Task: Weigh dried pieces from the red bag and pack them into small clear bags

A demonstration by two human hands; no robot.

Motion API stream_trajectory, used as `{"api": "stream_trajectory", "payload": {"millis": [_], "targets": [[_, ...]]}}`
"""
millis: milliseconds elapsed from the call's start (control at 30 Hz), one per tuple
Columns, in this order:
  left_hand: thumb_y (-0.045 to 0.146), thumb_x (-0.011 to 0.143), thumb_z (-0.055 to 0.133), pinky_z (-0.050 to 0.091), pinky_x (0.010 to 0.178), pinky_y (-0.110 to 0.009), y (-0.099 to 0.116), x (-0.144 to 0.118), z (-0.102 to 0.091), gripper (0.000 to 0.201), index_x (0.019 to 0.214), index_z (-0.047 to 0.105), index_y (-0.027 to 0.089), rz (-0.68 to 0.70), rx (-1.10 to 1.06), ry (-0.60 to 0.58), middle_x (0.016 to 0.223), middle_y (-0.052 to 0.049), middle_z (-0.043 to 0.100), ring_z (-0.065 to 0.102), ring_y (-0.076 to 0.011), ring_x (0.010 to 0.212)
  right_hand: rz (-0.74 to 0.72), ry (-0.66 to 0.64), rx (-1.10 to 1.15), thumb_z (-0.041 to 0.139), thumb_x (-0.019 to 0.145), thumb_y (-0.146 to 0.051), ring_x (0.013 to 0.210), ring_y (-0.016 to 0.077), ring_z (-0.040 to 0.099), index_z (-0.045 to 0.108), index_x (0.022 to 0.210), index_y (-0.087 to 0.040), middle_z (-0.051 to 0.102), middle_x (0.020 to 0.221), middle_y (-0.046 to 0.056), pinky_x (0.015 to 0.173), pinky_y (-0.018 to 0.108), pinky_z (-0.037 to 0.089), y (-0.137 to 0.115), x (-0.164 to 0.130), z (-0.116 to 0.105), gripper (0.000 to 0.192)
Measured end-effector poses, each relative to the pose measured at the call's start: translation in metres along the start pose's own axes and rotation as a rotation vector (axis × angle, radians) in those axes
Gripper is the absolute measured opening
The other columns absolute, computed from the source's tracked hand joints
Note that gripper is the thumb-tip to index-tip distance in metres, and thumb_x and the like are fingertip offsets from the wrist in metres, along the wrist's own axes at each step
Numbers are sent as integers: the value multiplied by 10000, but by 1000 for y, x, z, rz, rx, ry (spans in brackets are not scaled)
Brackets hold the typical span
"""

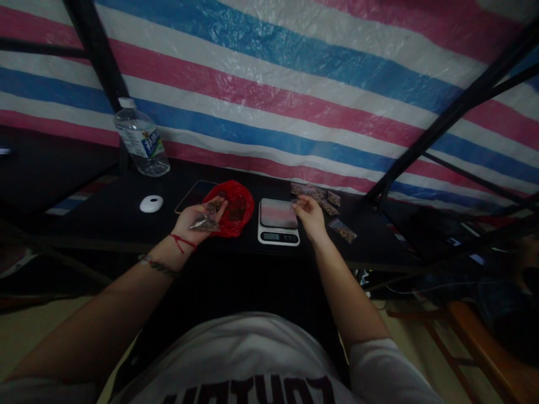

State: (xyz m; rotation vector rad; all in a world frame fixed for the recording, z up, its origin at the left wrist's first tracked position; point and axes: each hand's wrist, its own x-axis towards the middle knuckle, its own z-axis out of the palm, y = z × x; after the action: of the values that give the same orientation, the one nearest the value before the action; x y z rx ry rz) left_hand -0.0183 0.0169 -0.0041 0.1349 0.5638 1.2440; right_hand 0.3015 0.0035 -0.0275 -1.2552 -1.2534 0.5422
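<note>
The left hand [197,220] lay palm up over the dark worktop [105,216], its grip loosely cupped w/ a small clear packet [204,224] on the palm, just beside the red plastic bag [234,212]. The right hand [309,216] hovered at the right edge of the digital scale [278,222]; its grip was pinched, but on what I cannot tell. More filled packets [324,201] lay near it. A water bottle [141,139] and a white round object [151,203] stood at far left.

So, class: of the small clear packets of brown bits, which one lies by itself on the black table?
The small clear packet right of the digital scale, nearest the table's front edge; the others cluster behind it.
</note>
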Motion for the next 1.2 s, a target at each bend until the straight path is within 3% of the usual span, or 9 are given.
{"api": "stream_trajectory", "payload": {"millis": [233, 367, 567, 700, 833, 1000, 1200], "targets": [[-72, 639, 364, 588, 851, -372, 2, 5, -6, 452, 987, 612, 76, 10, 6, -44, 898, -142, 688, 677, -237, 959, -161, -83, -303, 638, 750, -326, 1023, 225, 620, 585, 1163, -186, 684, 1065, 93, 953, 409, 439, 8, 3, 31, 439], [-73, 624, 360, 588, 854, -368, 2, 5, -6, 457, 969, 615, 83, 13, 25, -60, 891, -142, 691, 677, -237, 965, -172, -125, -419, 645, 746, -329, 1046, 244, 616, 600, 1164, -194, 695, 1056, 93, 970, 440, 430, 12, 2, 31, 442], [-83, 606, 349, 599, 825, -354, -3, 3, -5, 519, 1020, 610, 90, -24, 48, -67, 914, -129, 695, 676, -233, 972, -194, -136, -508, 673, 722, -317, 1231, 297, 496, 667, 1050, -193, 711, 973, 82, 1045, 498, 355, 5, 6, 27, 350], [-91, 606, 357, 600, 818, -322, -12, -8, 2, 559, 1077, 608, 75, -52, 49, -87, 1013, -146, 678, 651, -238, 1039, -305, -158, -323, 625, 757, -302, 1097, 234, 579, 654, 1088, -208, 664, 1051, 80, 958, 403, 455, -23, -5, 37, 345], [-93, 608, 368, 601, 802, -303, -23, -17, 8, 601, 1140, 591, 74, -94, 50, -133, 1092, -168, 658, 630, -243, 1082, -214, -349, -131, 625, 759, -297, 843, 161, 636, 577, 1208, -234, 635, 1080, 67, 735, 298, 530, -51, -29, 65, 456], [-84, 597, 359, 598, 802, -333, -30, -15, 5, 639, 1160, 587, 117, -104, 23, -135, 1066, -140, 678, 640, -233, 1064, -118, -429, -107, 683, 716, -291, 804, 154, 641, 568, 1166, -206, 669, 1009, 48, 755, 302, 520, -59, -52, 98, 472], [-50, 620, 380, 590, 739, -295, -29, -11, -2, 516, 1057, 620, 84, -54, 65, -189, 1006, -134, 686, 671, -210, 965, -104, -426, -169, 708, 716, -291, 828, 175, 642, 642, 1034, -210, 690, 961, 37, 758, 317, 508, -61, -60, 112, 335]]}}
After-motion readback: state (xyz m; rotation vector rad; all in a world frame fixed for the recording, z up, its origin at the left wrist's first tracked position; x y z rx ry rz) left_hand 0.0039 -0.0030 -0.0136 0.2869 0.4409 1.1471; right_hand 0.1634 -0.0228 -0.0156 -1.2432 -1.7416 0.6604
